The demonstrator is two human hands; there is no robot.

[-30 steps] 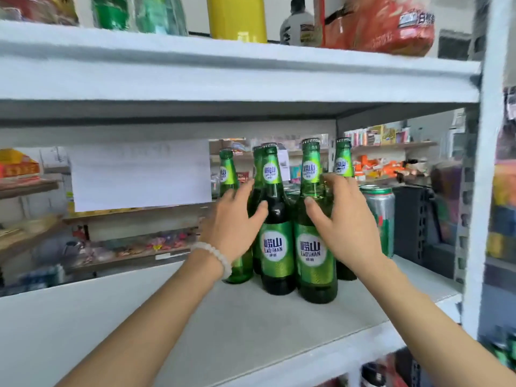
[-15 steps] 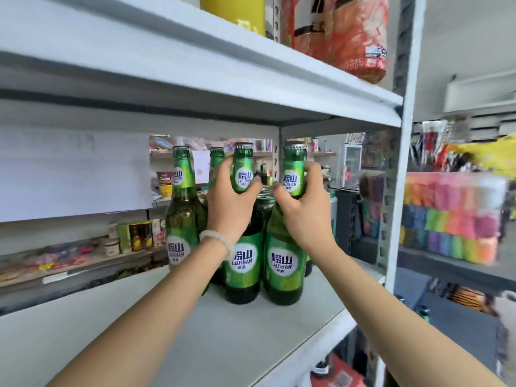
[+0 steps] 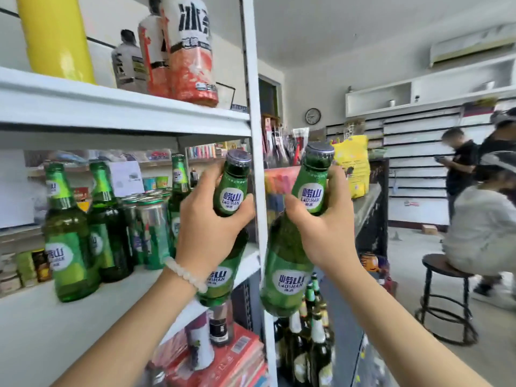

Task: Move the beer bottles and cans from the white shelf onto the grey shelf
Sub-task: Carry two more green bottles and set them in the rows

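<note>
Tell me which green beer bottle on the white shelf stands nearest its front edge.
The leftmost bottle: it stands forward of the other two bottles and the cans on the white shelf.

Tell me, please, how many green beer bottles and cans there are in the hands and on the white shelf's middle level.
Bottles in the hands: 2, one in the left hand, one in the right hand
Bottles on the shelf: 3
Cans: at least 2; others behind are hidden
Total: at least 7
</note>
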